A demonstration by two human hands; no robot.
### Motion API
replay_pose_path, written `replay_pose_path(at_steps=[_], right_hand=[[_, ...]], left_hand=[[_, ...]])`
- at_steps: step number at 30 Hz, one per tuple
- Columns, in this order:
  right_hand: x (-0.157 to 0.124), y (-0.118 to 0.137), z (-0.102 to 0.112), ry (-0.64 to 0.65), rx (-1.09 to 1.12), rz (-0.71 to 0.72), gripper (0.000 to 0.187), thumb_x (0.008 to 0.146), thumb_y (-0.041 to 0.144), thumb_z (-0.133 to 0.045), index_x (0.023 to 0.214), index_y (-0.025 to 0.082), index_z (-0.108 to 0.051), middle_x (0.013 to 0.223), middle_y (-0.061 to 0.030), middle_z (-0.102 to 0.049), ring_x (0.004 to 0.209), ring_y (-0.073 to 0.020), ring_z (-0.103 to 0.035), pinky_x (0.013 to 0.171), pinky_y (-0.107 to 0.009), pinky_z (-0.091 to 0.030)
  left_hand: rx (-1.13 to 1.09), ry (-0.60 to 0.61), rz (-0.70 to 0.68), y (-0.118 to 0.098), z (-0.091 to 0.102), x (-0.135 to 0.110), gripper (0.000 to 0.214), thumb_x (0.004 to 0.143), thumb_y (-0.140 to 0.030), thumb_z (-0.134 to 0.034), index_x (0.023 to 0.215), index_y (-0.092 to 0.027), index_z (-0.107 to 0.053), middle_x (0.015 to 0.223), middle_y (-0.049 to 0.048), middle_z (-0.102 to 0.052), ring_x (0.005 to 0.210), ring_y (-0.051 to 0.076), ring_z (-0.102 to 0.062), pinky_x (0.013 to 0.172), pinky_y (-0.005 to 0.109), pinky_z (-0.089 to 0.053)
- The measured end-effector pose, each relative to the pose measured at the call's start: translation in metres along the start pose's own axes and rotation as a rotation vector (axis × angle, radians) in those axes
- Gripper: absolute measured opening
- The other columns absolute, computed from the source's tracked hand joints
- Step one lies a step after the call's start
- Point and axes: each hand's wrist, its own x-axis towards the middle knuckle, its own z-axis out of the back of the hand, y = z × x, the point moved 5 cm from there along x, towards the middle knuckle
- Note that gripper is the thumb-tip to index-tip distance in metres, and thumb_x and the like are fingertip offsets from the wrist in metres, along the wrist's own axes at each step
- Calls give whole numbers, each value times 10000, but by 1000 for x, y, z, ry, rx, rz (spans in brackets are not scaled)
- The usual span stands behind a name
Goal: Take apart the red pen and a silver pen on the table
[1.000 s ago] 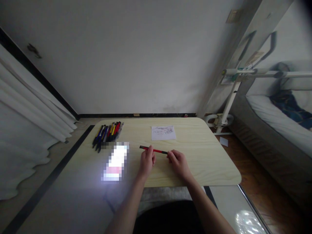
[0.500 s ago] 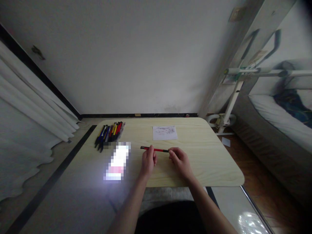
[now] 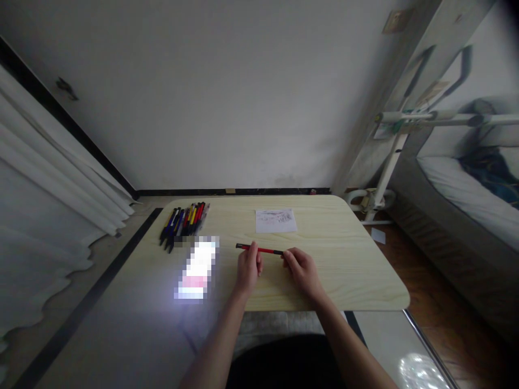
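Holding a pen [image 3: 266,250], red with black ends, crosswise over the near part of the table [image 3: 352,275], slanting slightly down to the right in view. Pinching it in the left hand [image 3: 247,266] between thumb and curled fingers, with a short black length jutting out past the thumb. Pinching the right end of it in the fingertips of the right hand [image 3: 302,268], leaving a red stretch bare between the two grips. Hardly changed from half a second ago: gripped at the same two places, and shifted slightly rightward in view only along with the rest of the scene. Set before a paper [image 3: 276,221] with dark marks, flat beyond the pen toward the far edge. Flanked on the left, well apart, by a bright screen [image 3: 198,265], pixelated past reading, and near the far left corner by a bunch of pens [image 3: 187,220] in black, blue, yellow and red.
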Motion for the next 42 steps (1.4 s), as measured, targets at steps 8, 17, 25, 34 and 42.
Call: replay_pose_path(at_steps=[8, 17, 25, 34, 42], right_hand=[[2, -6, -2, -11, 137, -27, 273, 760, 393, -555, 899, 158, -571, 676, -19, -574, 539, -113, -481, 454, -208, -368], [0, -5, -2, -11, 27, -48, 437, 835, 487, -414, 586, 158, -556, 495, -6, -520, 439, -103, -436, 417, -211, -331], [0, -4, 0, 12, 116, -55, 279, 785, 428, -523, 814, 159, -592, 592, 3, -551, 457, -98, -435, 414, -207, -330], [1, -6, 0, -14, 192, -106, 315, 746, 451, -561, 868, 161, -585, 612, -4, -569, 454, -99, -442, 406, -209, -336], [-1, -3, 1, -12, 70, -73, 356, 810, 457, -484, 623, 160, -549, 462, 24, -469, 404, -89, -399, 389, -207, -300]], left_hand=[[0, -7, -1, 2, 1, 1, 500, 795, -570, -353, 471, -190, -348, 333, -52, -354, 313, 70, -330, 356, 204, -229], [-25, -11, 47, 6, 0, 1, 507, 797, -577, -329, 494, -178, -407, 348, -48, -372, 315, 70, -336, 353, 195, -241], [-11, -34, 36, 2, 0, 0, 515, 793, -568, -355, 462, -178, -411, 331, -48, -367, 308, 71, -336, 355, 205, -238], [-40, -14, 49, 7, 1, 1, 485, 811, -504, -351, 470, -171, -443, 347, -37, -392, 322, 73, -347, 361, 208, -240], [37, -69, 65, 2, 1, -1, 472, 766, -521, -411, 462, -165, -470, 334, -32, -412, 308, 74, -361, 349, 207, -255]])
